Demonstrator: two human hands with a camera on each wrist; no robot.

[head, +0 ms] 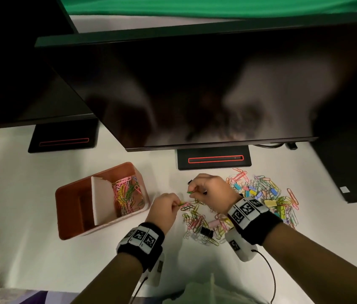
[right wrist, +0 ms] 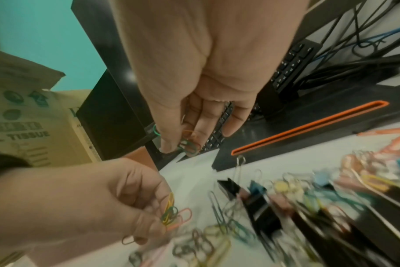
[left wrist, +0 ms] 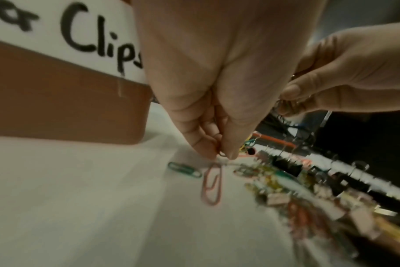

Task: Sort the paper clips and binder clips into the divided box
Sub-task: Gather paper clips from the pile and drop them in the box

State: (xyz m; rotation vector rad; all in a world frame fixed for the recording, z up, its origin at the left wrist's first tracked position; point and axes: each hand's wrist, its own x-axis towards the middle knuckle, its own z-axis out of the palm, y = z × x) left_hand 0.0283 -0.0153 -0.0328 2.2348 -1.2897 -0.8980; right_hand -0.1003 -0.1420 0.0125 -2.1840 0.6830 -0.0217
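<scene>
A brown divided box (head: 67, 216) stands left of my hands; its right compartment holds several coloured paper clips (head: 127, 194), its left one looks bare. A white label (left wrist: 57, 32) on its side reads "Clips". My left hand (head: 165, 207) pinches a small bunch of paper clips (right wrist: 169, 215) just above the table. My right hand (head: 208, 189) pinches green and orange paper clips (right wrist: 187, 144) a little higher. A mixed pile of paper clips and binder clips (head: 256, 194) spreads under and right of the right hand. A black binder clip (head: 206, 232) lies near its front.
Two dark monitors overhang the white desk (head: 30, 249); their black stands (head: 213, 159) sit behind the pile and the box. A dark case (head: 348, 167) stands at the right. A pink paper clip (left wrist: 211, 184) and a green paper clip (left wrist: 184, 169) lie loose near the box.
</scene>
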